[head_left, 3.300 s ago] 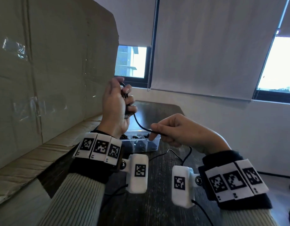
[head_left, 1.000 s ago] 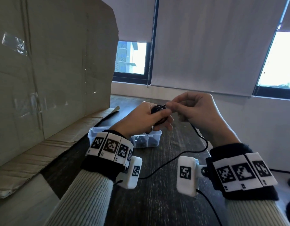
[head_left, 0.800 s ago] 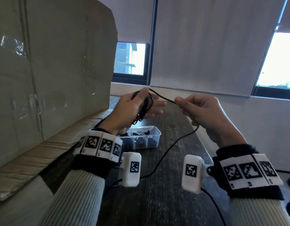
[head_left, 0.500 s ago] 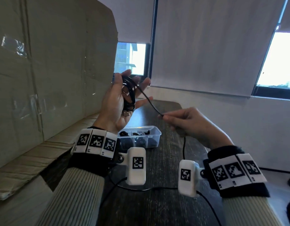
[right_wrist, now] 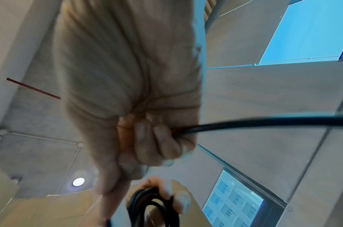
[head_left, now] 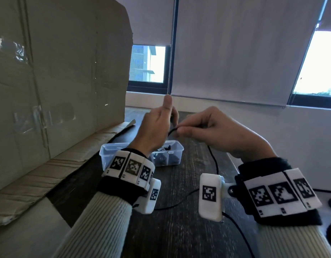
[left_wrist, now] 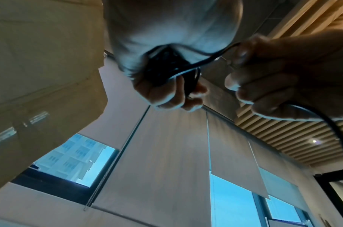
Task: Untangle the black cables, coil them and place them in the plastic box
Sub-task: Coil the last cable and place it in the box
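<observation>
The left hand [head_left: 155,127] is raised above the dark wooden surface [head_left: 179,229], its fingers curled round a bundle of black cable loops [left_wrist: 166,64] while the thumb sticks straight up. The coil sits in the palm — the left wrist view shows several turns gathered there, and the right wrist view shows the same loops [right_wrist: 153,205] from below. The right hand [head_left: 216,133] is just beside the left, almost touching it, and pinches the black cable [head_left: 213,161] between thumb and forefinger, with the other fingers closed over the strand. From that hand the free length drops down to the surface, curves back toward the person and passes under the wrist cameras; where its end lies cannot be made out.

Beyond and below the hands stands the clear plastic box [head_left: 112,151], open, on the surface. Dark items lie inside it, probably more coiled cable, though the left wrist hides part of them. To the left a large sheet of cardboard [head_left: 58,81] stands upright, its lower flap folded out along the surface. Behind are roller blinds [head_left: 235,53] drawn most of the way down over the windows.
</observation>
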{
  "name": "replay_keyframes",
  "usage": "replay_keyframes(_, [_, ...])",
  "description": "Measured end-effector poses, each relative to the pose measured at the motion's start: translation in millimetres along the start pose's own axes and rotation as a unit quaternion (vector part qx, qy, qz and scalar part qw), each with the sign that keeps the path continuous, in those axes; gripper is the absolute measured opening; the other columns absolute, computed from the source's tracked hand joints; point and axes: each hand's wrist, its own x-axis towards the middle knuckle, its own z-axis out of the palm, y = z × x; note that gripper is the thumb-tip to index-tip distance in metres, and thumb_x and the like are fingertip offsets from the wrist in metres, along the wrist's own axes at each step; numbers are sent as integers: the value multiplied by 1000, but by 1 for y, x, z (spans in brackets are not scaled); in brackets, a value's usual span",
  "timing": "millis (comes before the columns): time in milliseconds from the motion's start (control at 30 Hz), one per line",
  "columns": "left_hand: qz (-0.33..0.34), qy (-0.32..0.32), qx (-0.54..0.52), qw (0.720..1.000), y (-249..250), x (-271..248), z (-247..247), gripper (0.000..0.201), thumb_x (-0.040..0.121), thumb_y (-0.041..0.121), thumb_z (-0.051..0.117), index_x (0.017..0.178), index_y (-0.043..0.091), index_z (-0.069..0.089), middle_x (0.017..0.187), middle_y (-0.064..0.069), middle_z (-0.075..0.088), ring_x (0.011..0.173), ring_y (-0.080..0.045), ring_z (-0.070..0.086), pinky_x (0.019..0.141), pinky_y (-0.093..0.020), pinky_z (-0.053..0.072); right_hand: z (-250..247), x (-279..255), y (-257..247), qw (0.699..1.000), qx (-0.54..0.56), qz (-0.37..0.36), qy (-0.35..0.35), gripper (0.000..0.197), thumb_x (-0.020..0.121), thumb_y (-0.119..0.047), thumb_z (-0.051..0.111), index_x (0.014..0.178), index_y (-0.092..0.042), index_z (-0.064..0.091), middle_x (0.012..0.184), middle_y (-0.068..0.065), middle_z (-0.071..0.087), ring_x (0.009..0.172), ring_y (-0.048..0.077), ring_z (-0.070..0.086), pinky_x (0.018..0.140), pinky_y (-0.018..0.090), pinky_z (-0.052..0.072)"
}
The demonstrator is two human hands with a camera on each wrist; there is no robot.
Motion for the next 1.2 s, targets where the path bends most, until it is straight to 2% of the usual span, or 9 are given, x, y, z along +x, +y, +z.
replay_keyframes(167, [-49,-129,-15,990,15,-7,4,78,82,65,1,64,19,62,43,11,53,42,0,42,49,-17,33,3,7,13,987,48,-11,154,11,86,-7,68,86,-13,77,64,-10,69,64,1,61,69,16,48])
replay_keyframes(333, [-50,-182,-3,982,13,-8,2,46,94,45,49,89,5,70,72,-7,74,44,0,48,46,-13,36,4,10,24,965,116,31,232,9,77,-6,77,82,-2,71,64,1,69,51,5,57,51,15,44])
replay_keyframes(500, [-55,-116,-120,984,11,-3,-1,42,100,32,43,93,-3,66,79,-14,74,45,-15,56,42,-22,42,-11,3,40,931,223,101,270,13,73,-11,77,77,-10,65,55,-5,62,41,7,41,47,21,36])
replay_keyframes(667, [-114,-13,-262,958,17,1,-1,45,101,34,37,115,-2,59,109,-16,70,92,-29,72,73,-40,60,-13,-3,39,934,243,101,240,21,64,-20,77,81,-9,73,62,0,64,47,10,40,49,21,37])
replay_keyframes(800, [-109,22,-369,923,21,5,-3,47,103,37,27,116,2,56,110,-13,68,97,-25,70,81,-38,58,0,-1,41,964,171,121,163,10,75,-13,75,83,-19,77,68,0,72,53,10,44,53,25,39])
replay_keyframes(900, [-101,45,-413,904,18,6,-6,41,102,39,27,96,11,56,82,-4,65,85,-24,72,84,-52,55,13,3,43,981,137,127,58,21,87,-10,67,98,-25,76,78,1,75,51,6,46,50,22,40])
replay_keyframes(1033, [-115,123,-462,871,12,10,-4,27,103,37,32,94,18,50,65,4,49,51,-6,48,49,-28,53,16,4,36,982,75,155,-78,26,93,-11,60,116,-15,69,82,5,76,47,7,43,48,20,40])
replay_keyframes(1133, [-74,169,-349,919,9,11,-4,15,103,32,34,105,22,45,68,4,44,46,-2,34,40,-16,30,11,0,25,972,5,146,-185,25,96,-12,55,118,-10,68,71,-3,73,44,3,43,50,12,39])
replay_keyframes(1200, [7,164,-174,971,1,9,-4,20,103,35,34,107,20,47,70,3,43,49,-3,36,45,-20,34,6,-3,12,966,-16,127,-224,25,97,-9,53,117,-4,66,67,-3,68,44,-1,47,51,6,37])
